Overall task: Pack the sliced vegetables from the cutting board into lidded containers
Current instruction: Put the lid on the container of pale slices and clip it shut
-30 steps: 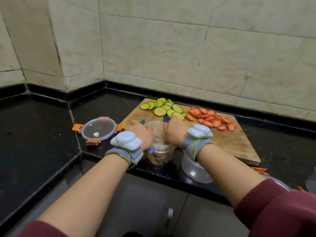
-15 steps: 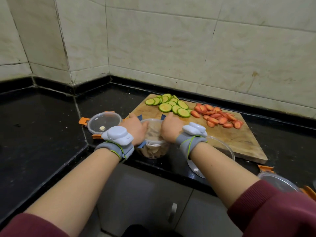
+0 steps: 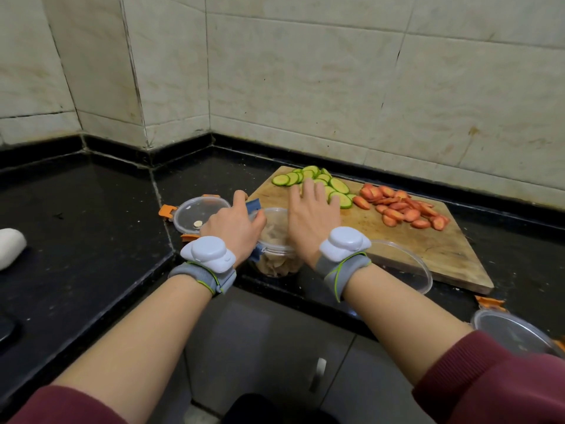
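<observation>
A clear round container (image 3: 276, 264) of pale slices, under a lid with blue clips (image 3: 254, 205), stands at the counter's front edge by the wooden cutting board (image 3: 412, 252). My left hand (image 3: 235, 224) grips its left side, thumb and fingers curled at the blue clip. My right hand (image 3: 312, 214) hovers over the container's right side. Its straight fingers reach the green zucchini slices (image 3: 337, 186) at the board's far left. Orange carrot slices (image 3: 403, 209) lie to their right.
A clear lid with orange clips (image 3: 195, 215) lies left of the container. An empty clear bowl (image 3: 409, 264) sits under my right wrist against the board. Another clear orange-clipped piece (image 3: 513, 332) is at the lower right. A white object (image 3: 9, 249) lies far left.
My right hand has left the container's lid and stretched forward to the zucchini slices. My left hand stays on the container's left side. The view has tilted up a little.
</observation>
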